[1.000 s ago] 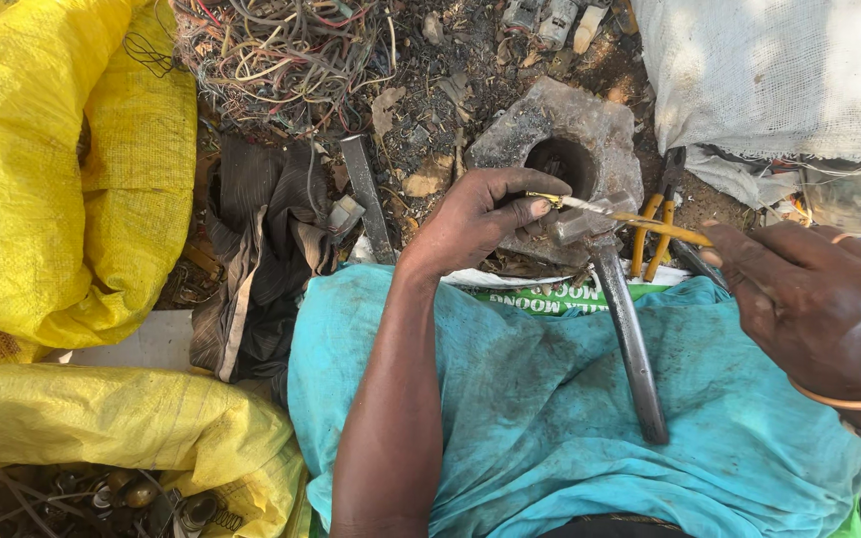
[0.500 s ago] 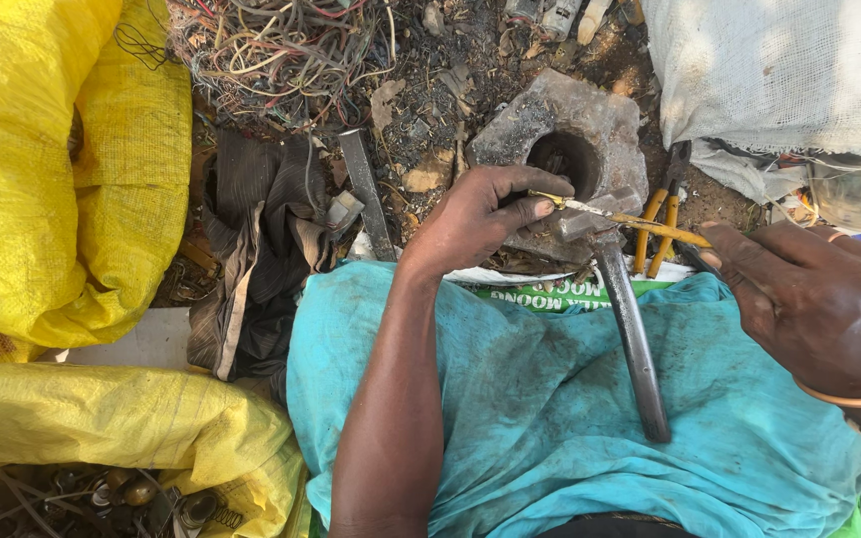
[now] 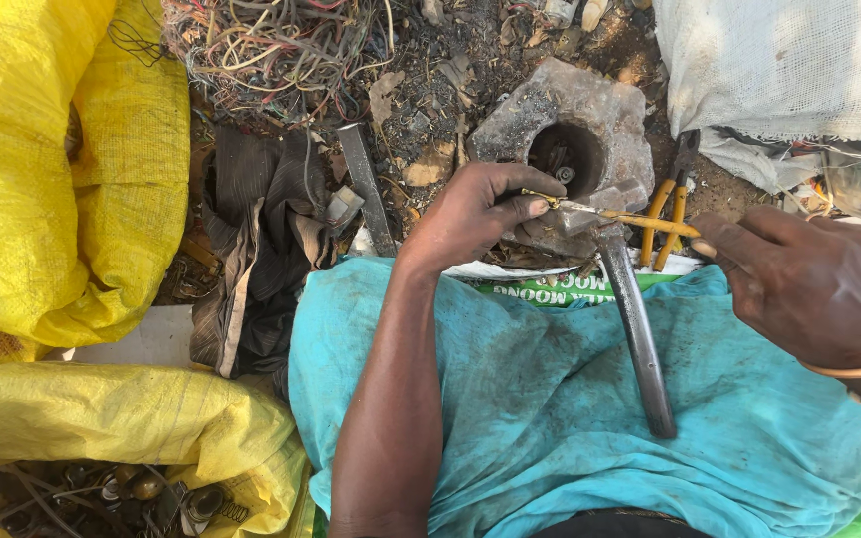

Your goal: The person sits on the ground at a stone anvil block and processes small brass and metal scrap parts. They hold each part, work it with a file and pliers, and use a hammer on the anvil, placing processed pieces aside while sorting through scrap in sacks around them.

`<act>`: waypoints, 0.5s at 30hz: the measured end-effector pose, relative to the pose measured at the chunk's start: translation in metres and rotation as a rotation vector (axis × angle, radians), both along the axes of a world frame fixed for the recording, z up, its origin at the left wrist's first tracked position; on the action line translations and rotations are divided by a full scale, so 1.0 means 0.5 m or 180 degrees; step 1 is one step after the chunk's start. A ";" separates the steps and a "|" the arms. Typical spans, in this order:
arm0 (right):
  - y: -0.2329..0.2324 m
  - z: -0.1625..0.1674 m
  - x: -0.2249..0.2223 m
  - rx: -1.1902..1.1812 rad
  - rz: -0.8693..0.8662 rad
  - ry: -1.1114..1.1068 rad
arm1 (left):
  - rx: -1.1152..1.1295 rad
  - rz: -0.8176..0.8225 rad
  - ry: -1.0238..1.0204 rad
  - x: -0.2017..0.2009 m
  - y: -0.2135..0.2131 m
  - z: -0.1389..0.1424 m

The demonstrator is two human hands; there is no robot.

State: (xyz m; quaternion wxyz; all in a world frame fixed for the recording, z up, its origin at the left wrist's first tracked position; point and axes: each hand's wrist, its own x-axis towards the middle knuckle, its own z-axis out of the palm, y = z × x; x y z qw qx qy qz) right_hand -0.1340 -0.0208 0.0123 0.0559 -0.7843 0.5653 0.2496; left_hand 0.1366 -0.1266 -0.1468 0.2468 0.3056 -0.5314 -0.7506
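My left hand (image 3: 475,211) pinches one end of a thin brass-coloured rod (image 3: 618,213) and holds it across the head of a hammer (image 3: 634,329), on the edge of a grey stone block with a round hole (image 3: 570,130). My right hand (image 3: 817,289) grips the rod's other end at the right. The hammer's dark handle lies toward me on a teal cloth (image 3: 550,399) over my lap.
Yellow-handled pliers (image 3: 666,221) lie right of the block. A tangle of coloured wires (image 3: 271,50) lies on the dirt beyond. Yellow sacks (image 3: 52,169) stand at left, one (image 3: 142,438) holding metal scrap. A white sack (image 3: 779,60) sits at top right; dark rags (image 3: 251,249) and a flat metal bar (image 3: 366,194) at centre left.
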 end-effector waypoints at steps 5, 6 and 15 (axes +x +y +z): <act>0.016 -0.006 0.017 -0.0287 -0.0673 -0.0840 | 0.0020 0.0075 0.0255 -0.002 -0.001 -0.008; 0.020 -0.006 0.019 -0.0381 -0.0432 -0.0598 | 0.0027 0.0072 0.0243 -0.002 -0.001 -0.008; -0.013 0.000 -0.048 -0.0108 0.1026 -0.0143 | 0.0232 -0.0097 0.0334 0.005 0.010 -0.002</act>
